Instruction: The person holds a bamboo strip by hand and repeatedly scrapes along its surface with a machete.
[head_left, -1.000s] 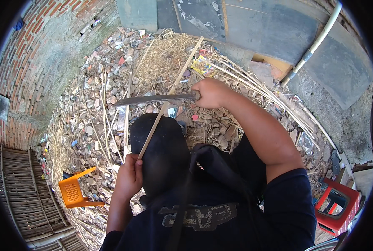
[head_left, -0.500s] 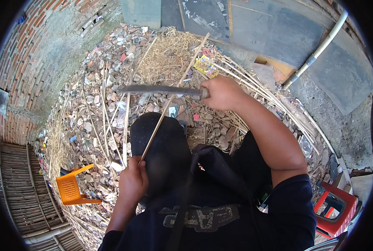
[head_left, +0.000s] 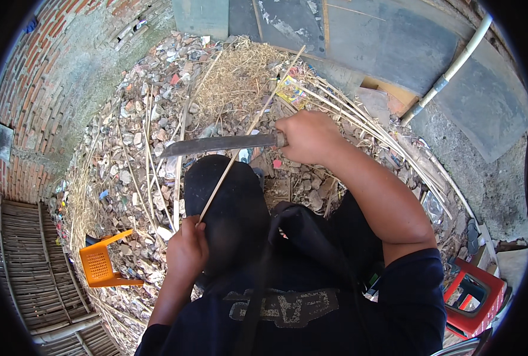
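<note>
My left hand (head_left: 187,246) is closed round the near end of a long, thin bamboo strip (head_left: 265,107). The strip slants up and away to the right, passing over my dark-clothed knee (head_left: 234,196). In my right hand (head_left: 311,136) is the handle of a machete (head_left: 222,144), fingers wrapped round it. Its long grey blade points left and crosses the strip just beyond the knee. Whether the edge bites into the strip cannot be made out.
Rubble and litter (head_left: 136,139) cover the ground, with pale shavings (head_left: 234,80) heaped ahead. More bamboo strips (head_left: 359,115) lie to the right, others to the left. An orange plastic chair (head_left: 99,265) stands left, a red stool (head_left: 476,296) right. Brick wall (head_left: 44,89) bounds the left.
The machete has slid down along the strip toward my left hand, its blade tip now lower. My right hand has shifted slightly left and nearer; the left hand has barely moved.
</note>
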A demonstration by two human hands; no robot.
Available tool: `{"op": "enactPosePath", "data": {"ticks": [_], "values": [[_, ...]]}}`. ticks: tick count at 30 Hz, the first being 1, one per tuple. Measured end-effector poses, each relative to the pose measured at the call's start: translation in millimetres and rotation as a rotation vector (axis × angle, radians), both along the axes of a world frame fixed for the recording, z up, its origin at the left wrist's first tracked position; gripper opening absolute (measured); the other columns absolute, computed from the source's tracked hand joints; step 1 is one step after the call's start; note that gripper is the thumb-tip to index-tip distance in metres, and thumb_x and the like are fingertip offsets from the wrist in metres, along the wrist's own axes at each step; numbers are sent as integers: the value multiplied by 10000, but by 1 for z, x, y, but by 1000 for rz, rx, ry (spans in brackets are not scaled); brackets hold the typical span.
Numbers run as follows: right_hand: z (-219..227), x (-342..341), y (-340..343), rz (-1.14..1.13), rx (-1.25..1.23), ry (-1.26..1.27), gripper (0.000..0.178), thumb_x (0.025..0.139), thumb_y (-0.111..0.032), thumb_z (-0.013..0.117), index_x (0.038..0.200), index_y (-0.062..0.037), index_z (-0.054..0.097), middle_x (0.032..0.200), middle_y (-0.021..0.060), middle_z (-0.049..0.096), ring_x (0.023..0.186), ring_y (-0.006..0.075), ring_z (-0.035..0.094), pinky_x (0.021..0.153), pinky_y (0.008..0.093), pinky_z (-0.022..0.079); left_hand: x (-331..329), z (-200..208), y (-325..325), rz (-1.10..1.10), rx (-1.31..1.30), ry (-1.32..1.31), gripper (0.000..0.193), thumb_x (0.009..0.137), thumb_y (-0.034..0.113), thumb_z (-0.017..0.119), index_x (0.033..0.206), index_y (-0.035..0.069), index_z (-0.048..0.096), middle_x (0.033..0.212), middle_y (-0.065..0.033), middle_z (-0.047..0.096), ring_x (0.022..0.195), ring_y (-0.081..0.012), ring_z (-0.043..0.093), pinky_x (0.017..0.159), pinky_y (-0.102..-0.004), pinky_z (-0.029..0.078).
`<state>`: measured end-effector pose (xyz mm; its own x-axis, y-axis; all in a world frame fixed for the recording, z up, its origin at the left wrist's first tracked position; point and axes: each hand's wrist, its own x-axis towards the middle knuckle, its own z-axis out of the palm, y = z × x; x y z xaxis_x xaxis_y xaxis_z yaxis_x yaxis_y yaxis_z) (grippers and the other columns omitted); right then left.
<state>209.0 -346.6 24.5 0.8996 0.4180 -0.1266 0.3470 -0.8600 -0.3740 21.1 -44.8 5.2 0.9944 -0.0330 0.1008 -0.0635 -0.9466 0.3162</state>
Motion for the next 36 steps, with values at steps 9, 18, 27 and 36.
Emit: {"op": "enactPosePath", "data": {"ticks": [9,18,27,36], "values": [[-15,10,-14,-26,-16,-37,283,740,-264,737,975,-110,702,850,134,710,886,352,698,800,480,553,-1,10,-3,-10,-6,74,144,995,130,562,1090,26,534,730,-244,670,664,-460,665,583,-541,518],[-18,20,-20,-61,91,-30,246,746,-225,712,961,-106,691,825,130,706,818,352,698,765,481,555,-8,-3,5,-45,2,-7,154,989,125,573,1098,23,538,781,-249,682,695,-461,669,600,-540,525],[-5,-4,5,55,2,-58,242,748,-256,741,930,-107,685,831,127,708,848,350,702,786,452,555,0,1,-1,-11,-16,13,158,985,118,578,1105,22,541,791,-256,684,711,-462,675,619,-537,535],[-26,33,-44,-301,-16,-127,227,810,-230,677,1017,-145,717,925,117,734,901,301,720,843,447,574,6,7,-1,17,-7,85,164,987,128,577,1113,31,539,787,-255,685,717,-459,677,609,-534,529]]}}
